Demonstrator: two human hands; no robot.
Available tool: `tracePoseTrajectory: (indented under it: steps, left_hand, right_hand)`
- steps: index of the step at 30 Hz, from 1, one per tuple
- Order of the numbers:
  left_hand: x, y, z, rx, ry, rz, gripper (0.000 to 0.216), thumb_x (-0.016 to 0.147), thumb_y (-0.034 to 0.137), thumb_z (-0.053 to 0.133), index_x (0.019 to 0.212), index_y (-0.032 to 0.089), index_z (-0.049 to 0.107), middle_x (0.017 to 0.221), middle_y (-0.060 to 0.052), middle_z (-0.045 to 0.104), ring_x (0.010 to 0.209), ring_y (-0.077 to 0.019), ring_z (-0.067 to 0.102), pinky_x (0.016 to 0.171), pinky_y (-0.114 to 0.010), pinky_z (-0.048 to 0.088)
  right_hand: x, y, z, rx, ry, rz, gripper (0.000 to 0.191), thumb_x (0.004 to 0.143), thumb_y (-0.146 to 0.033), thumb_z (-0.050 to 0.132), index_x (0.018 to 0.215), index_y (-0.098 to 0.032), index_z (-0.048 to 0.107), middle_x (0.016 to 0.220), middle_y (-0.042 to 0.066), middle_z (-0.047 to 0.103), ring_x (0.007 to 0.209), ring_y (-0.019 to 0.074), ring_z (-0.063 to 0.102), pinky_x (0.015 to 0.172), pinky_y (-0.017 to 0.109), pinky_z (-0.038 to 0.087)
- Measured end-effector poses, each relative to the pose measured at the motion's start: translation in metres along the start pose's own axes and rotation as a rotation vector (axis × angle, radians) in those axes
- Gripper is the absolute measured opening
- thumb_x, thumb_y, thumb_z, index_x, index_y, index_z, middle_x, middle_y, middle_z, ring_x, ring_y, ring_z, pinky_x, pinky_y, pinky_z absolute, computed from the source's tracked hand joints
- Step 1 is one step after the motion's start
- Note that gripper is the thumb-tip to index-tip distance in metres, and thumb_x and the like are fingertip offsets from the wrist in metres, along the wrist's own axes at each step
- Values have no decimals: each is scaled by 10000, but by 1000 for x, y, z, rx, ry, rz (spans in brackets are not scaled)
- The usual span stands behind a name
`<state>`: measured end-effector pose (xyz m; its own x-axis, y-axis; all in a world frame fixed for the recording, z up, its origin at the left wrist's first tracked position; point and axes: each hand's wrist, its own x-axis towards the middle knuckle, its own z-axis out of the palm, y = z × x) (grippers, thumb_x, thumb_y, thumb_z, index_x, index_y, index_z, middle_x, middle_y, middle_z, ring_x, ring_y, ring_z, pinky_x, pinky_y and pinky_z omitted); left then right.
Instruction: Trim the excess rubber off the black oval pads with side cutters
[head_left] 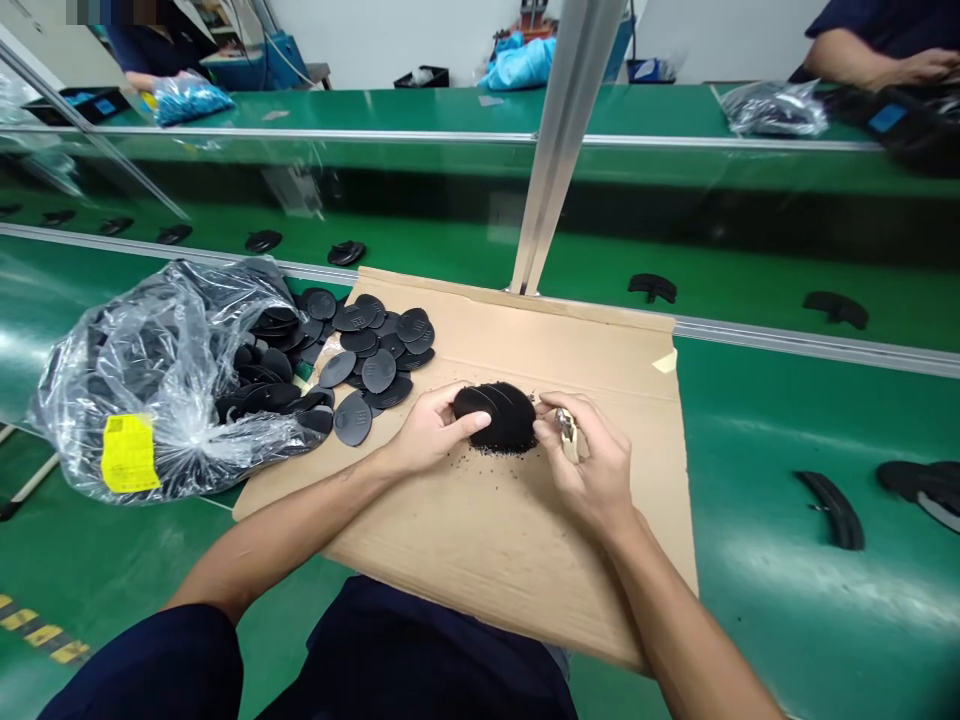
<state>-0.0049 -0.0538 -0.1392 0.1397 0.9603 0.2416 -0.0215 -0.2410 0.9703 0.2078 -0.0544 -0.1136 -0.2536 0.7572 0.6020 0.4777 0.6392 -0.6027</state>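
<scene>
Between the thumb and fingers of my left hand [436,430] is a black oval pad [501,420] with curved lines across its top. It sits just above a sheet of cardboard [480,530], and small black crumbs [502,452] are scattered around it. My right hand [589,455] is closed around a small tool [568,430] with a shiny metal part and a pale yellowish part; the rest of it is hidden in the palm. The right fingertips are at the pad's right end, and I cannot tell whether they press on it.
To the left, loose black oval discs [379,370] lie piled beside an open clear plastic bag [180,370] of black pieces. A metal post [559,150] rises behind the cardboard. Black parts [652,288] lie along the green belt. Co-workers' arms [862,60] show across the line.
</scene>
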Motion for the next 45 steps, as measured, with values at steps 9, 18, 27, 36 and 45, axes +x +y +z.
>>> tracePoseTrajectory:
  steps: [9, 18, 27, 36, 45]
  left_hand:
    - [31, 20, -20, -82, -376, -228, 611, 1002, 657, 481, 1034, 129, 788, 758, -89, 760, 719, -202, 740, 695, -314, 618]
    - [102, 36, -30, 290, -650, -192, 295, 829, 389, 803, 971, 131, 784, 907, -87, 783, 808, -191, 744, 784, -305, 609]
    - [220, 13, -70, 927, 100, -75, 164, 822, 182, 667, 939, 112, 759, 1007, -97, 796, 1008, -248, 733, 970, -336, 552]
    - [239, -30, -48, 1038, 137, -98, 182, 911, 270, 704, 787, 142, 667, 829, -38, 711, 834, -173, 671, 867, -336, 529]
    - [183, -31, 9, 1004, 50, 336, 432, 1011, 355, 488, 609, 200, 463, 602, -18, 495, 683, -164, 494, 715, -284, 412]
  right_hand:
    - [-3, 4, -1, -69, 42, -133, 221, 874, -43, 520, 981, -215, 609, 810, 50, 662, 726, 198, 611, 650, 323, 472]
    - [-7, 12, -2, -250, 108, -116, 217, 868, -72, 549, 1024, -192, 638, 895, 64, 696, 801, 204, 595, 719, 336, 422]
    - [-13, 13, 2, -282, 33, -106, 185, 886, -88, 571, 1033, -183, 632, 955, 73, 692, 868, 211, 568, 769, 344, 393]
    - [-20, 12, 6, -306, -52, -98, 170, 860, -107, 625, 1013, -180, 624, 965, 71, 669, 876, 210, 530, 769, 340, 370]
    - [-21, 8, 7, -300, -95, -134, 129, 905, -138, 598, 1026, -174, 621, 929, 75, 638, 903, 223, 505, 768, 344, 345]
